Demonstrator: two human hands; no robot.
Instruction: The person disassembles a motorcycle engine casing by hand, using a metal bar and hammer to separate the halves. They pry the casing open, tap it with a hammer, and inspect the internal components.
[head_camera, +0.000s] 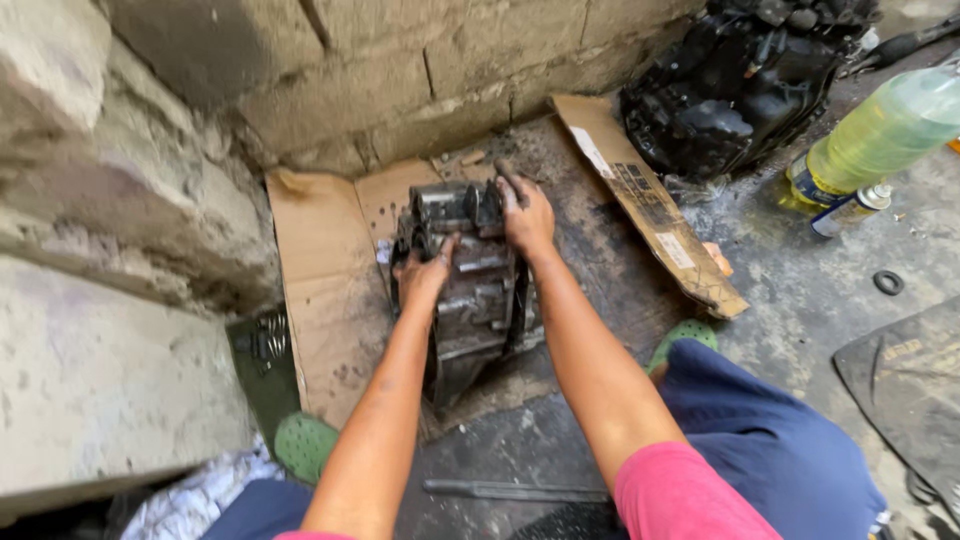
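Observation:
A greasy grey metal engine block (478, 300) lies on flattened cardboard (325, 270) on the floor in front of me. My left hand (423, 275) grips its left side, thumb laid over the top. My right hand (525, 215) presses on the upper right part of the block, with dirty fingers reaching toward the far end. Both forearms stretch out from the bottom of the view.
A rough stone wall (150, 200) runs along the left and back. A black engine part (735, 85) sits at the back right, beside a bottle of yellow-green liquid (880, 135) and a small spray can (850, 210). A metal bar (515, 490) lies near my knees. Green sandals (305, 445) are on my feet.

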